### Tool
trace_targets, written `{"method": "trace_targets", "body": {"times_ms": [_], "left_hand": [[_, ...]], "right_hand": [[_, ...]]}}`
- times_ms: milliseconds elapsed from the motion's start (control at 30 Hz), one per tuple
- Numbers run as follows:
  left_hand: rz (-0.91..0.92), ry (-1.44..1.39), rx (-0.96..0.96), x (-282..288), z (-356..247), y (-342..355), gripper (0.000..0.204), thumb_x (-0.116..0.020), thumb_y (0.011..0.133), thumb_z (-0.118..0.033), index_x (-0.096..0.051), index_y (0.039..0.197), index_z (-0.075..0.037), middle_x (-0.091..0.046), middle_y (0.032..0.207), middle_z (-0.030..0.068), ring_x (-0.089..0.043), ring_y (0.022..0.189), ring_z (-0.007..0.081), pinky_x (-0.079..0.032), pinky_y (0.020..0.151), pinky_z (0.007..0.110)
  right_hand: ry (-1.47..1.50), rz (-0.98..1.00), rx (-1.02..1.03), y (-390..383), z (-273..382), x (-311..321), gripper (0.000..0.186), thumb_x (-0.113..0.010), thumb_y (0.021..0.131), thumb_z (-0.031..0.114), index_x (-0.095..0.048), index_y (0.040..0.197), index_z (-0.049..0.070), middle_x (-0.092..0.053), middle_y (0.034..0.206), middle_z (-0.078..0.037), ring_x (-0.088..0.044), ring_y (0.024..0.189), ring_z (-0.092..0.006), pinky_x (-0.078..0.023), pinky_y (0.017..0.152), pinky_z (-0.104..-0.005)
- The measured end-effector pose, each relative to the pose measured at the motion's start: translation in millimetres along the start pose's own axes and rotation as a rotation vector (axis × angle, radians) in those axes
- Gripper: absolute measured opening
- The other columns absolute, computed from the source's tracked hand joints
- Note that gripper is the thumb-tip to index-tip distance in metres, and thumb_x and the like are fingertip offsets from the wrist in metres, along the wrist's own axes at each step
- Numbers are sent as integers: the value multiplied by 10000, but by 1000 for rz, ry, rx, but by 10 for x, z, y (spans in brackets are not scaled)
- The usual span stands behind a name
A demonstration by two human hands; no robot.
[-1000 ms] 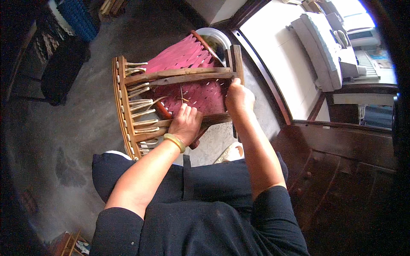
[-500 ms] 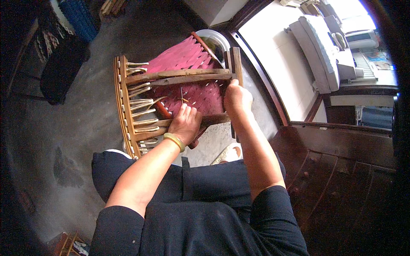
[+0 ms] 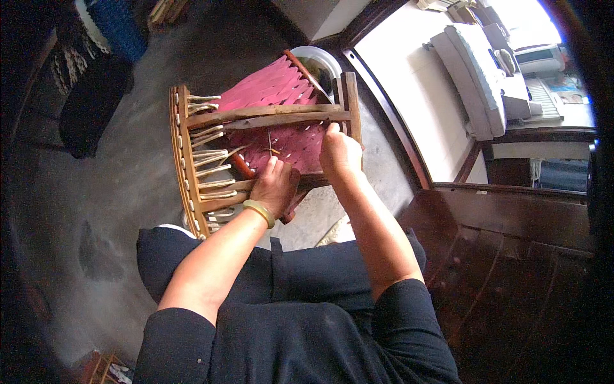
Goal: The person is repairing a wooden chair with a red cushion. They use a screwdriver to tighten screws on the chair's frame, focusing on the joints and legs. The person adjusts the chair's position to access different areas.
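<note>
In front of me lies a wooden frame (image 3: 190, 157) with looped pale cords (image 3: 214, 174) tied along its left rail, resting over a pink woven panel (image 3: 268, 89). My left hand (image 3: 276, 184), with a yellowish bangle at the wrist, is closed low over the panel, beside the near wooden bar. A thin dark rod (image 3: 270, 142) and a short tan strand (image 3: 275, 152) show just past its fingertips. My right hand (image 3: 341, 152) is a fist by the frame's right end, thumb up near the far bars. Whatever sits inside its fingers is hidden.
A white round basin (image 3: 329, 61) stands behind the frame. To the right are a dark doorway sill (image 3: 390, 121) and a dark wooden bench (image 3: 499, 269). At the left, a dark cloth (image 3: 93, 109) hangs near a blue item (image 3: 118, 32).
My right hand has shifted left and slightly down, away from the frame's right post. My left hand has moved only slightly left.
</note>
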State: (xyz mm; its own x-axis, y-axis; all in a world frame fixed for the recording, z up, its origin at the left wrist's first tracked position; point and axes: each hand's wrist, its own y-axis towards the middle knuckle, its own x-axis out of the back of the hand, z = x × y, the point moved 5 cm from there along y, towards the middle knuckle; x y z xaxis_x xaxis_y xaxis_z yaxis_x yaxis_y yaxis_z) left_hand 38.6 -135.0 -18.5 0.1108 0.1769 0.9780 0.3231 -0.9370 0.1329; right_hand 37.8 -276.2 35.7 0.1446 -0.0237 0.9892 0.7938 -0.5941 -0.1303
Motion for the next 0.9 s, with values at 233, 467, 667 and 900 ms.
{"method": "trace_targets", "body": {"times_ms": [233, 467, 667, 900], "left_hand": [[-130, 47, 3, 23, -5, 29, 151, -480, 758, -168, -522, 851, -57, -493, 834, 95, -492, 857, 238, -334, 940, 378], [-29, -14, 9, 35, 8, 15, 217, -537, 730, -246, -548, 861, -73, -495, 835, 94, -484, 875, 242, -321, 952, 394], [-65, 68, -1, -5, 4, 10, 228, -537, 736, -244, -557, 893, -79, -493, 840, 93, -481, 890, 243, -315, 958, 395], [-78, 15, 18, -6, 31, 0, 192, -518, 737, -204, -558, 877, -80, -498, 831, 94, -486, 869, 250, -322, 953, 387]], "right_hand": [[28, -71, -128, 41, -300, 180, 115, -453, 832, 131, -483, 851, 21, -635, 685, -177, -644, 647, -336, -514, 597, -435], [89, 34, -32, 31, 14, 76, 132, -443, 824, 104, -474, 909, 9, -620, 716, -235, -633, 701, -376, -506, 641, -454], [50, 13, -136, 12, -156, 137, 122, -433, 827, 94, -483, 895, 7, -629, 719, -217, -635, 700, -371, -509, 635, -444], [74, 33, -114, 35, -105, 139, 141, -469, 808, 98, -472, 902, -7, -624, 709, -226, -635, 698, -376, -509, 632, -453]]}}
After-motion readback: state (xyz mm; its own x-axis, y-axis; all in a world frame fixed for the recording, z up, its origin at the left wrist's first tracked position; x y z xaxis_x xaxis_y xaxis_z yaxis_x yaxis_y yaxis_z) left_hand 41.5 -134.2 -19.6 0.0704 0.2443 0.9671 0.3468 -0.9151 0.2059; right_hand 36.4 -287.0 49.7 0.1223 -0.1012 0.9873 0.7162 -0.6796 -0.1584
